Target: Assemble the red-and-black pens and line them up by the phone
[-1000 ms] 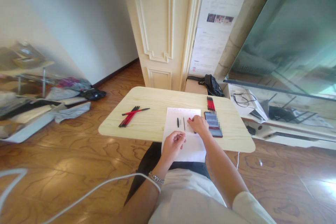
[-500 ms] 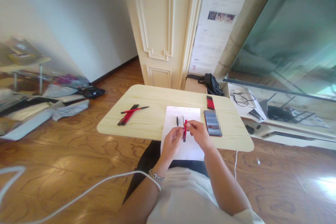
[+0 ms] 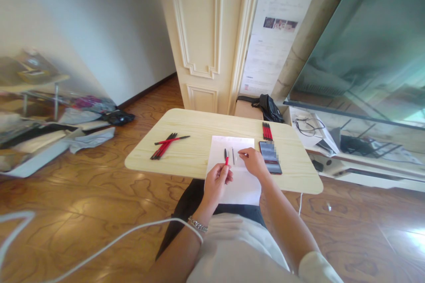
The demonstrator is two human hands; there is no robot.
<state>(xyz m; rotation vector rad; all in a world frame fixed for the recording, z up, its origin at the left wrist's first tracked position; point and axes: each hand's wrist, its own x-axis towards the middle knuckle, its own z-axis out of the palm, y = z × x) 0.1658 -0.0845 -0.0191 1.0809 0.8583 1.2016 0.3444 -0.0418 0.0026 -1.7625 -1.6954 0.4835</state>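
My left hand (image 3: pixel 217 181) is closed around a red pen barrel (image 3: pixel 226 161), which points up and away from me over the white sheet of paper (image 3: pixel 239 190). Just beyond the barrel's tip lies a black pen part (image 3: pixel 225 152) on the sheet. A thin dark pen refill (image 3: pixel 233 156) rests between my two hands. Above the sheet's right side, my right hand (image 3: pixel 253 161) has thumb and forefinger pinched together; whatever is between them is too small to make out.
Several red-and-black pens (image 3: pixel 164 147) lie in a crossed pile at the table's left. More pens (image 3: pixel 267 131) stand in a row at the back right, behind a phone (image 3: pixel 270 157). A white cable (image 3: pixel 133 241) runs across my left forearm.
My hands have moved apart. The red barrel was between both hands and is now in my left hand alone; my right hand has shifted slightly right, uncovering the refill.
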